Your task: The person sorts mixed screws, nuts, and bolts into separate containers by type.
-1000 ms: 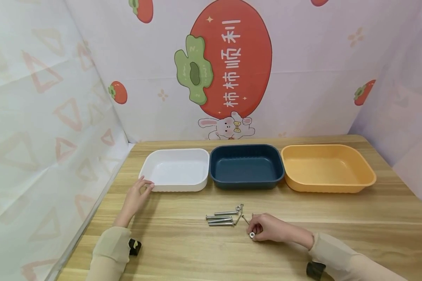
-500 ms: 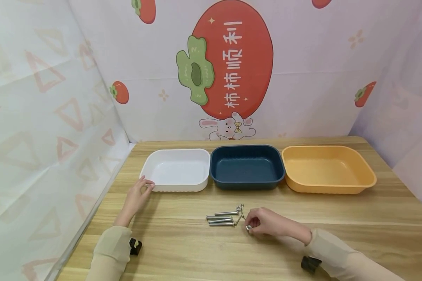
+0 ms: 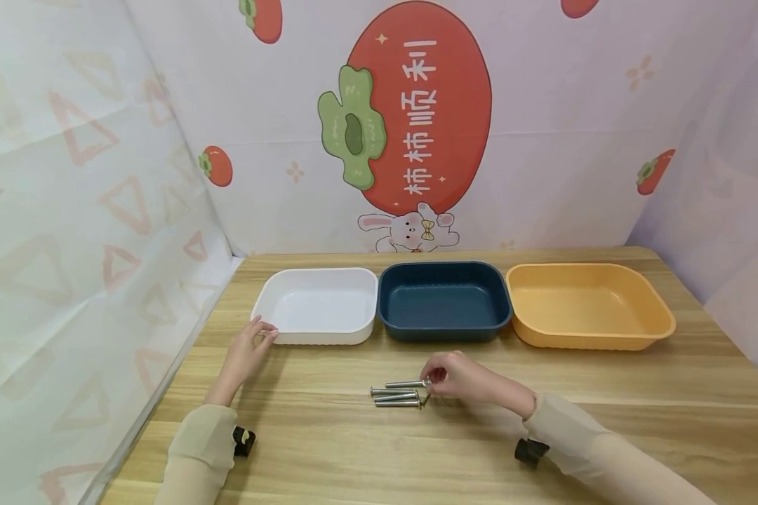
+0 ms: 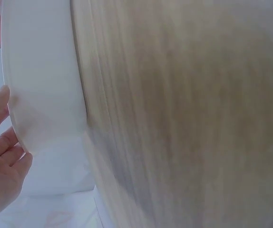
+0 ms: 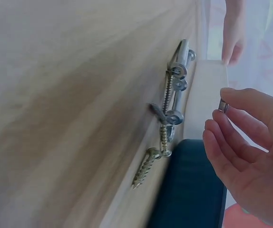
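My left hand [image 3: 245, 354] rests at the near left corner of the white tray [image 3: 325, 338], fingers loosely bent; in the left wrist view its fingertips [image 4: 26, 161] touch the tray's rim. My right hand [image 3: 457, 376] hovers over the right end of a small pile of hardware. Between thumb and fingers it pinches a small metal nut [image 5: 223, 105]. Several long bolts [image 3: 394, 398] lie side by side just left of it. Several short threaded screws [image 5: 145, 168] lie beside the bolts, partly hidden by the right hand in the head view.
Behind the pile stand the white tray, a dark blue tray [image 3: 445, 335] and a yellow tray [image 3: 594, 340] in a row on the wooden table [image 3: 328, 456]. A printed cloth [image 3: 530, 189] hangs behind them, and white cloth [image 3: 69, 280] runs along the left.
My right hand has moved up and left toward the pile, carrying the nut from the nearer table surface. The left hand stays at the white tray's corner.
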### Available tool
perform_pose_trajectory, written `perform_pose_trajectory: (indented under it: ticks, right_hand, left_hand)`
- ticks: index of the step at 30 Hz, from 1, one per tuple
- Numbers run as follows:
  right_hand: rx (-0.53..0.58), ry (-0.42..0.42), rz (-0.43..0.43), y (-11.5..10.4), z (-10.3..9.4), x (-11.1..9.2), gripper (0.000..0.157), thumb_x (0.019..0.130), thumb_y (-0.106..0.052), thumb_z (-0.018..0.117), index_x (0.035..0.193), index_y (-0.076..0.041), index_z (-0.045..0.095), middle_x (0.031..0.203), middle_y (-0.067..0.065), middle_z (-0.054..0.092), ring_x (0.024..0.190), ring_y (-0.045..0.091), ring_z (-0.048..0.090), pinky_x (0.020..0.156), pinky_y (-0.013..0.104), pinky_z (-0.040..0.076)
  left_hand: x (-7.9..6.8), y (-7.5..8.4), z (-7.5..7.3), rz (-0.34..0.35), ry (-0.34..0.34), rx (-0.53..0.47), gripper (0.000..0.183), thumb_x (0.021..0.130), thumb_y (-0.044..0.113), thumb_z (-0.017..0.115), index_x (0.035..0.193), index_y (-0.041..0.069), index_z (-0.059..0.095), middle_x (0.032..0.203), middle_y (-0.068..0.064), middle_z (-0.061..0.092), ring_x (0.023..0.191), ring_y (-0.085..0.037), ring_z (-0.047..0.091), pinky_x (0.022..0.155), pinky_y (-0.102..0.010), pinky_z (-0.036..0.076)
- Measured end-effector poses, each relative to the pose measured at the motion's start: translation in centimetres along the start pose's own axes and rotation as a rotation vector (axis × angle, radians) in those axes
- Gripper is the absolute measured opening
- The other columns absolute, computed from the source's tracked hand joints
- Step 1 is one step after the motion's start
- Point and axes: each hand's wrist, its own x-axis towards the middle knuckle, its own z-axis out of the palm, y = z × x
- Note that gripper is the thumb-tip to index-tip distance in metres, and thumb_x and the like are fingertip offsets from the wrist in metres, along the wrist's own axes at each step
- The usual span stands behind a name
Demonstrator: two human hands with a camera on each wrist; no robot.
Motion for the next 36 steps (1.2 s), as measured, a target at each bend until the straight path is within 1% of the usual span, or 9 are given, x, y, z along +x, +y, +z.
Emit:
perform_pose_trajectory:
  ticks: [5,7,12,19,22,25,29,36]
  right_hand:
    - [-0.046,0.061,-0.070,-0.1,0.0,1.3,0.010,0.075,-0.001,0.065,0.085,-0.001,0.066,0.076,-0.001,0.058,0.069,0.008,0.054,0.062,0.019,0.046]
    - [-0.056,0.079,-0.082,-0.1,0.0,1.8,0.009,0.075,-0.001,0.065,0.084,-0.001,0.066,0.076,-0.001,0.058,0.069,0.008,0.053,0.062,0.019,0.046]
    - [-0.039,0.086,-0.055,-0.2,0.0,2.9,0.010,0.077,-0.004,0.064,0.087,-0.001,0.066,0.078,-0.002,0.058,0.071,0.008,0.053,0.063,0.018,0.046]
    - [-0.024,0.108,-0.055,-0.9,-0.2,4.4,0.011,0.078,-0.005,0.065,0.088,0.000,0.066,0.079,0.000,0.058,0.071,0.009,0.053,0.064,0.019,0.045]
    - [-0.005,0.118,-0.040,-1.0,-0.2,5.0,0.011,0.078,-0.005,0.064,0.089,-0.002,0.066,0.079,0.000,0.058,0.071,0.009,0.052,0.064,0.019,0.045]
    - [0.004,0.131,-0.043,-1.0,-0.2,5.7,0.011,0.078,-0.005,0.065,0.089,-0.003,0.067,0.079,0.001,0.058,0.071,0.009,0.052,0.064,0.019,0.045]
    - [0.008,0.152,-0.041,-1.1,-0.3,6.6,0.012,0.078,-0.003,0.064,0.089,0.000,0.066,0.079,0.003,0.059,0.071,0.010,0.052,0.063,0.019,0.045]
    - [0.009,0.179,-0.002,-1.4,-0.1,8.1,0.015,0.078,-0.005,0.064,0.092,0.000,0.065,0.079,0.003,0.059,0.071,0.010,0.052,0.063,0.019,0.044]
  left_hand:
    - [0.0,0.1,0.0,-0.001,-0.003,0.001,0.021,0.089,0.016,0.054,0.098,-0.002,0.058,0.125,-0.031,0.040,0.120,-0.044,0.032,0.096,-0.057,0.024]
    - [0.0,0.1,0.0,-0.005,-0.006,0.000,0.021,0.089,0.016,0.053,0.098,-0.002,0.058,0.126,-0.031,0.039,0.120,-0.045,0.032,0.096,-0.057,0.024]
    - [-0.1,0.1,-0.1,-0.008,-0.005,-0.013,0.021,0.089,0.016,0.053,0.098,-0.003,0.057,0.126,-0.032,0.038,0.119,-0.047,0.031,0.095,-0.058,0.024]
    - [0.0,0.0,-0.1,-0.004,0.002,-0.020,0.022,0.089,0.016,0.053,0.097,-0.004,0.058,0.124,-0.032,0.041,0.120,-0.045,0.031,0.095,-0.058,0.024]
    - [0.0,0.0,-0.1,0.001,0.003,-0.013,0.022,0.089,0.016,0.053,0.097,-0.004,0.057,0.124,-0.032,0.041,0.119,-0.046,0.032,0.094,-0.058,0.025]
    - [0.0,0.0,-0.1,-0.001,-0.005,-0.012,0.023,0.089,0.016,0.053,0.098,-0.004,0.057,0.124,-0.031,0.041,0.119,-0.046,0.032,0.094,-0.058,0.025]
    - [0.0,0.1,-0.1,-0.009,-0.019,-0.016,0.024,0.090,0.018,0.052,0.099,-0.004,0.057,0.123,-0.030,0.043,0.121,-0.044,0.031,0.095,-0.058,0.024]
    - [0.2,0.0,-0.1,-0.018,-0.031,-0.021,0.025,0.090,0.018,0.051,0.099,-0.004,0.057,0.124,-0.031,0.041,0.121,-0.044,0.030,0.096,-0.057,0.023]
